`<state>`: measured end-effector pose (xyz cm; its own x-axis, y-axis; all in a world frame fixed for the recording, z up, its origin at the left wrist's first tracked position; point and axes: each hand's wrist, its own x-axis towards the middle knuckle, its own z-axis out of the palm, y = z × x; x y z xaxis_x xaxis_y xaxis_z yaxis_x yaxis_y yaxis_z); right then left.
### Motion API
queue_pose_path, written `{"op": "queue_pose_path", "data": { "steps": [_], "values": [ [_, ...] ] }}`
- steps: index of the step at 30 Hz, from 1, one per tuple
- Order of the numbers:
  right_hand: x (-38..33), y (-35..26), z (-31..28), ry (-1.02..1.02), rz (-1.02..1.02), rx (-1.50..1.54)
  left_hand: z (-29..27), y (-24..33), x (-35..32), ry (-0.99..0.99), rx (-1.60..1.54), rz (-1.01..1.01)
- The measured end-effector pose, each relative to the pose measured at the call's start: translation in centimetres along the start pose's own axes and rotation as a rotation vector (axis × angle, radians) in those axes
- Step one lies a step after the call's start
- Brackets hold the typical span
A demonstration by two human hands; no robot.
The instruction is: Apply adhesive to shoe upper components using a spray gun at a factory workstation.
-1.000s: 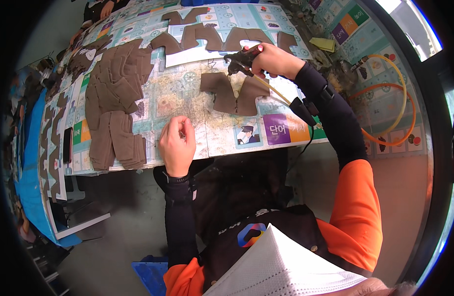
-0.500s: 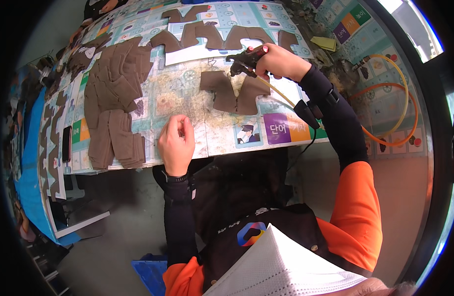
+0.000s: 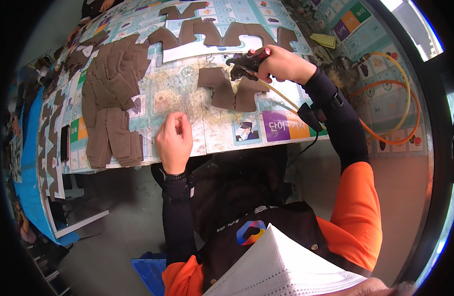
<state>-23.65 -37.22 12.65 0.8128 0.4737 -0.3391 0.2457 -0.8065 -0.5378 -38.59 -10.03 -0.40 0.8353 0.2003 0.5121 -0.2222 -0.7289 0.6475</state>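
Note:
My right hand [image 3: 286,65] is closed around a dark spray gun [image 3: 245,63] with red knobs, a thin yellow hose [image 3: 282,95] trailing from its handle. The gun's front hangs over the notch of a brown V-shaped cut piece [image 3: 233,98] lying flat on the table. In the notch the printed tabletop shows pale and stained. My left hand [image 3: 174,140] is by the table's near edge, left of that piece, fingers curled in and thumb against them; nothing shows in it.
Stacked brown pieces [image 3: 111,79] cover the table's left part. Several more [image 3: 217,35] lie in a row on white sheets at the back. A phone [image 3: 65,143] sits at the left edge. Yellow and orange hoses [image 3: 415,111] loop at right. Another person's hand [image 3: 107,5] shows far left.
The spray gun has come slightly nearer, down over the notch of the brown piece. My left hand stays curled by the edge. The whole view has shifted a little.

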Motion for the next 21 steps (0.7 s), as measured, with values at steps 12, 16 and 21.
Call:
{"op": "queue_pose_path", "data": {
  "steps": [12, 16, 21],
  "values": [
    [-1.3, 0.5, 0.5, -0.006, -0.051, -0.147, 0.1, -0.2, -0.1, 0.004, 0.008, -0.009],
    [-1.9, 0.4, 1.0, -0.004, -0.031, -0.158, 0.2, -0.2, -0.1, -0.033, 0.009, -0.039],
    [-2.7, 0.8, 1.8, 0.057, -0.165, -0.066, 0.2, -0.2, -0.1, 0.000, 0.012, -0.019]
  ]
}}
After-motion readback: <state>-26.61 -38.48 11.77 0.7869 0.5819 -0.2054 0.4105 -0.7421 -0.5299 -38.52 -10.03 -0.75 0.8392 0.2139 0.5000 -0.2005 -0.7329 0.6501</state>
